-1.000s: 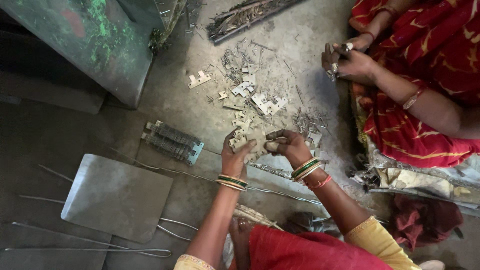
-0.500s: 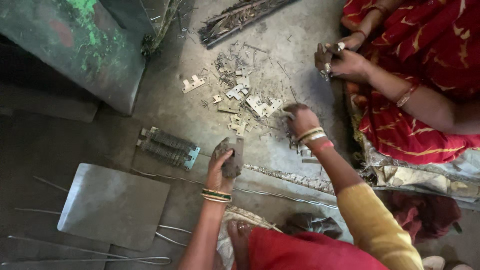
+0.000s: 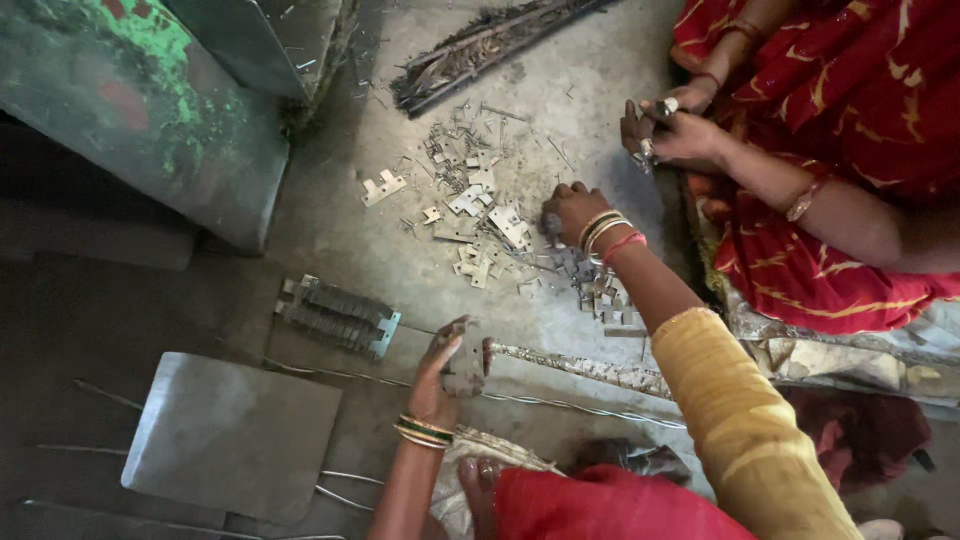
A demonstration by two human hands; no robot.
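Left hand grasping metal piece; right hand clenched among floor scraps.

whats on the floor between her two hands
In the head view, bare grey floor and a few loose small metal plates lie between the left hand, holding a metal piece, and the right hand.

No packages, labels, signs, screens
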